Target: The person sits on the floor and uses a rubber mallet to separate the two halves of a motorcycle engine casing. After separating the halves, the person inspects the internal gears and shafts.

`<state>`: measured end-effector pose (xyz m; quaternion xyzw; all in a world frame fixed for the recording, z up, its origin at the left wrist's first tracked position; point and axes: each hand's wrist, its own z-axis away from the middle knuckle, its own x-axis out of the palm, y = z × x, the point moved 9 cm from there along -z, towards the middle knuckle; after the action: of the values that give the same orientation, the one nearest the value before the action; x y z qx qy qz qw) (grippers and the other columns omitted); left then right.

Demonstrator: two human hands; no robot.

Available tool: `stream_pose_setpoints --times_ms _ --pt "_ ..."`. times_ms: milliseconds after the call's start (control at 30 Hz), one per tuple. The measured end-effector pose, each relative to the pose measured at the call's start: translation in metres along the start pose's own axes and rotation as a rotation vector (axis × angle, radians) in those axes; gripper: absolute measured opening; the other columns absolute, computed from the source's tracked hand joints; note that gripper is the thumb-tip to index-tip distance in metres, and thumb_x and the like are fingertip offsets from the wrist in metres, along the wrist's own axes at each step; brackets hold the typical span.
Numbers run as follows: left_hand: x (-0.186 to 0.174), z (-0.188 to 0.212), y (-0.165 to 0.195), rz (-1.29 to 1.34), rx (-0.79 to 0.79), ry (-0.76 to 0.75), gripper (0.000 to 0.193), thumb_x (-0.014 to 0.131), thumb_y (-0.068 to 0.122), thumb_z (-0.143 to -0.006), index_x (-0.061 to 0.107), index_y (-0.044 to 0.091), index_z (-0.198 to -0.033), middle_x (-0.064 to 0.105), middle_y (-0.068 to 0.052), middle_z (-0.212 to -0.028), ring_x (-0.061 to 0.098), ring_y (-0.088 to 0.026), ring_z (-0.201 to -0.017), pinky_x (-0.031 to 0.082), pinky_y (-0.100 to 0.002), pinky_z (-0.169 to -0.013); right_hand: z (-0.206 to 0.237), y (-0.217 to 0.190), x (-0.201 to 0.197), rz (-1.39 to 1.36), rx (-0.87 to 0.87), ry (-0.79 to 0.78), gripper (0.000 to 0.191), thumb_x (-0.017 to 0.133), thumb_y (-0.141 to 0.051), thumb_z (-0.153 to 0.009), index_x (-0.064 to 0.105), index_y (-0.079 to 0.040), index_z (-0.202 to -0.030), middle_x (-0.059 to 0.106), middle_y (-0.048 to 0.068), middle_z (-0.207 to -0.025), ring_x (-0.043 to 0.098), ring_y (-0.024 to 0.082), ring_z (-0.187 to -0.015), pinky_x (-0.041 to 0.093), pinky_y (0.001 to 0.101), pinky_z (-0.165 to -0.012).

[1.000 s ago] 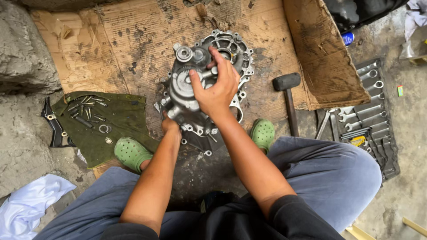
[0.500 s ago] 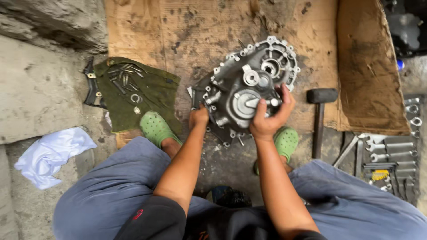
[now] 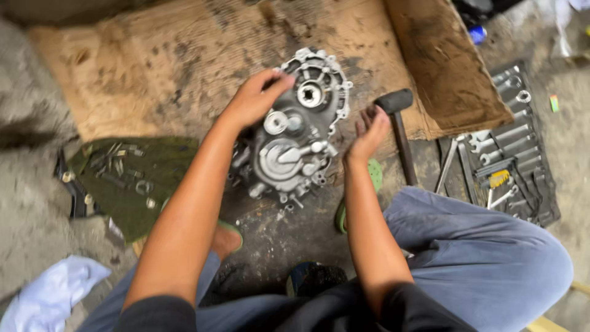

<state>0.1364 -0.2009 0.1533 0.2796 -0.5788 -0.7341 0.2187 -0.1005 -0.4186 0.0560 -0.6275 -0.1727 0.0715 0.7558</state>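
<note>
Here, left hand is gripping the upper edge of the grey metal engine casing lying on stained cardboard | right hand is hovering open, empty, beside hammer | casing is sitting opened, gears exposed; bolts on green cloth are lying unfitted.

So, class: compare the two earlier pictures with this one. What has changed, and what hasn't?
The right hand has let go of the metal casing and hangs open beside it. The left hand has moved from the lower edge up to the top left edge. The casing, hammer and green cloth remain in place.
</note>
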Motion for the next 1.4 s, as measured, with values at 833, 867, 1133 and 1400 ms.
stream_pose_setpoints --times_ms 833,867,1133,1400 --pt "-0.014 0.037 0.017 0.361 0.131 0.43 0.039 0.063 -0.008 -0.098 0.038 0.003 -0.07 0.045 -0.001 -0.074 0.042 -0.01 -0.07 0.036 -0.026 -0.065 -0.114 0.18 0.0 -0.359 0.326 0.387 0.043 0.053 -0.05 -0.101 0.056 -0.008 -0.09 0.057 0.005 -0.075 0.058 0.021 -0.073 0.053 0.0368 -0.072" --pt "-0.018 0.038 0.02 0.345 0.142 0.435 0.04 0.063 -0.009 -0.098 0.037 0.003 -0.07 0.045 -0.002 -0.074 0.042 -0.01 -0.07 0.036 -0.026 -0.065 -0.114 0.181 0.007 -0.394 0.34 0.353 0.043 0.052 -0.05 -0.101 0.055 -0.009 -0.089 0.058 0.006 -0.073 0.058 0.022 -0.071 0.052 0.0373 -0.07" --pt "-0.069 0.066 0.014 0.45 0.2 0.533 0.038 0.059 -0.005 -0.103 0.038 0.002 -0.072 0.046 -0.006 -0.078 0.049 -0.015 -0.079 0.047 -0.031 -0.079 -0.113 0.175 0.112 -0.496 0.388 0.197 0.049 0.053 -0.052 -0.099 0.052 -0.006 -0.081 0.048 0.006 -0.058 0.057 0.025 -0.056 0.057 0.0451 -0.065" --pt "-0.145 0.112 -0.013 0.487 0.176 0.91 0.022 0.054 0.001 -0.099 0.055 -0.002 -0.078 0.058 -0.012 -0.083 0.056 -0.021 -0.082 0.05 -0.036 -0.086 -0.087 0.196 0.309 -0.266 0.498 -0.225 0.052 0.056 -0.057 -0.099 0.063 -0.005 -0.104 0.063 0.01 -0.084 0.055 0.02 -0.073 0.047 0.039 -0.072"
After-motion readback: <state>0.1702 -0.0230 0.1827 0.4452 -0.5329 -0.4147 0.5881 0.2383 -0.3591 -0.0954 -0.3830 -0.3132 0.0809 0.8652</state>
